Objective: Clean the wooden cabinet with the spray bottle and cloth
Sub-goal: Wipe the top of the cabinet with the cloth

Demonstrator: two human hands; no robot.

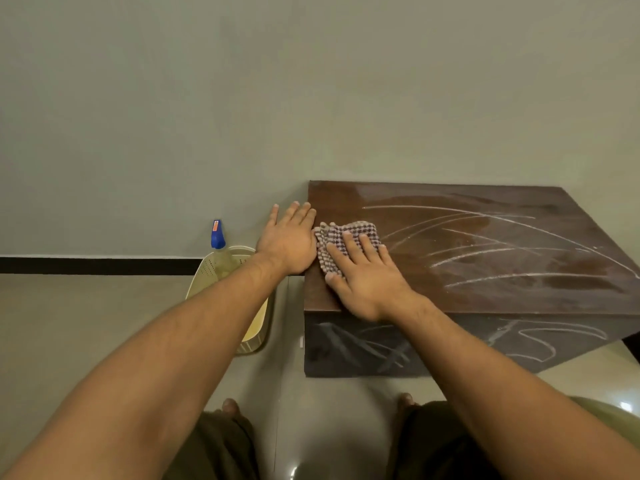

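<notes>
Left of your left hand [287, 242], the spray bottle [218, 237] stands parked in a basket [205, 271]. That hand lies flat, apparently bracing the cabinet [512, 299] edge. Just beside it, your right hand [367, 282] presses the cloth [332, 237] down with straight fingers, ready for the chalk streaks [485, 252] beyond.

We record the cabinet [433, 202] as dark brown wood, its top smooth with a dull sheen, crossed by pale chalky streaks and patchy darker areas, while its near front face looks darker, matt and smeared with whitish marks. The cloth [349, 232] on the left of the top is a coarse woven textile, checked and knobbly. To the left, we note the spray bottle [217, 237] with a glossy blue plastic head, a cream perforated plastic basket [204, 275], a glossy reflective tiled floor [86, 323] and a smooth matt painted wall [207, 98].
</notes>
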